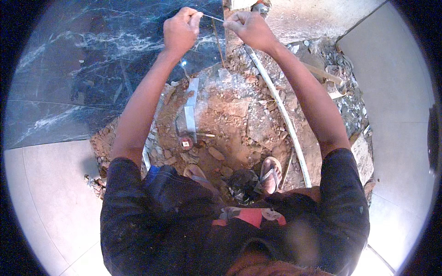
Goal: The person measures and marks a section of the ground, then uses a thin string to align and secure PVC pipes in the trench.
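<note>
My left hand point(181, 31) pinches one end of a short stretch of thin pale cord point(212, 18) at the top of the view, over dark blue marble-look tile point(78, 50). My right hand point(248, 28), fingers curled, pinches the same cord a little to the right, near the tile's edge. A thin rusty rod or cord point(218, 46) runs downward between my hands. Just above my right hand is a metal fitting point(260, 9), partly hidden. A long white pipe point(290, 124) runs from beneath my right hand toward my feet.
Rubble and broken earth point(235, 119) lie below, with flat metal strips point(191, 117), a small red object point(186, 143) and a dark bundle point(241, 184) between my sandalled feet. A pale pipe piece point(337, 89) lies at right. Pale floor tiles point(50, 184) border both sides; a wall point(308, 14) rises behind.
</note>
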{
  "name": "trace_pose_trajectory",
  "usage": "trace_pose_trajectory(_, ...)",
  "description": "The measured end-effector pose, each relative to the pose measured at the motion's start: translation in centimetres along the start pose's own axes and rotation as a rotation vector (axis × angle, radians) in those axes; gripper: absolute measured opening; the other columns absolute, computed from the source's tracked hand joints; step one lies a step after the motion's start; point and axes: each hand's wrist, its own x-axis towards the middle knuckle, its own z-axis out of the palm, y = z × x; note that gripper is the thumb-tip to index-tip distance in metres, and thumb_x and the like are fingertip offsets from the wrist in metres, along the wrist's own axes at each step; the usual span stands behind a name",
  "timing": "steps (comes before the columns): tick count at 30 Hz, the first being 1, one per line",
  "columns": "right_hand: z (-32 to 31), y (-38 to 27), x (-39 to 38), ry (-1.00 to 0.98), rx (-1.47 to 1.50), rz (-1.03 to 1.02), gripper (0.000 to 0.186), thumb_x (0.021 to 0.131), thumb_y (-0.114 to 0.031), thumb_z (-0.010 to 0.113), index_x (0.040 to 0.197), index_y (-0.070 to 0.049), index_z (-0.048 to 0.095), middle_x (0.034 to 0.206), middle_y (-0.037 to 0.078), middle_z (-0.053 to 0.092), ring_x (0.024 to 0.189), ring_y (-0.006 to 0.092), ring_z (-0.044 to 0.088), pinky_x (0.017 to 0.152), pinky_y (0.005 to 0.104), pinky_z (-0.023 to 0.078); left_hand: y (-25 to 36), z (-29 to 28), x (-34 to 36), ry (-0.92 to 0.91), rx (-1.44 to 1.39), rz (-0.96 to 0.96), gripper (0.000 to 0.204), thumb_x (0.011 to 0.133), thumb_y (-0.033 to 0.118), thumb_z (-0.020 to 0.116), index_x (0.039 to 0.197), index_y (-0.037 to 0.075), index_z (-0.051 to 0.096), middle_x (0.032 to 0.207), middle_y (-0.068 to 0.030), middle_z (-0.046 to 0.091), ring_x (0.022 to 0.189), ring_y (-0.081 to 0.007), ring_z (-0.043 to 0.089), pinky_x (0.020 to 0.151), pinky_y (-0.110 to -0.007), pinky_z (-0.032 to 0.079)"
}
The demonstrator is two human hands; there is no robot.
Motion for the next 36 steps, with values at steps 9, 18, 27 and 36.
trace_pose_trajectory(9,3.4,3.1,1.5,0.140,-0.081,0.129,0.026,0.081,-0.029,0.061,0.089,-0.004,0.067,0.080,0.016,0.065,0.071,0.0264,0.063,0.068,0.0347,0.048,-1.3,5.0,-0.7,-0.022,0.041,-0.044,0.014,0.082,0.021,0.060,0.077,0.008,0.061,0.066,-0.0176,0.062,0.062,-0.0363,0.061,0.059,-0.043,0.049)
trace_pose_trajectory(18,11.0,9.5,-3.1,-0.024,-0.025,0.363,0.029,0.077,-0.030,0.058,0.082,-0.003,0.066,0.080,0.017,0.065,0.074,0.0344,0.063,0.070,0.0419,0.050,-4.6,9.3,-8.9,-0.308,0.120,-0.367,0.016,0.078,0.021,0.059,0.078,0.006,0.066,0.075,-0.0200,0.064,0.074,-0.0375,0.062,0.069,-0.045,0.048)
trace_pose_trajectory(27,17.1,14.2,-7.3,-0.255,-0.195,0.576,0.035,0.077,-0.035,0.057,0.082,-0.001,0.064,0.081,0.024,0.063,0.078,0.0382,0.062,0.071,0.0447,0.049,-7.5,12.7,-15.2,-0.409,0.082,-0.482,0.016,0.077,0.020,0.059,0.077,0.006,0.066,0.078,-0.0191,0.064,0.076,-0.0368,0.063,0.073,-0.044,0.049)
trace_pose_trajectory(36,19.7,16.4,-9.5,-0.149,-0.069,0.658,0.035,0.076,-0.035,0.059,0.078,-0.001,0.065,0.083,0.020,0.064,0.080,0.0364,0.063,0.073,0.0439,0.050,-7.5,15.2,-17.5,-0.412,0.048,-0.515,0.017,0.076,0.020,0.060,0.073,0.004,0.065,0.078,-0.0187,0.064,0.076,-0.0365,0.062,0.070,-0.044,0.049)
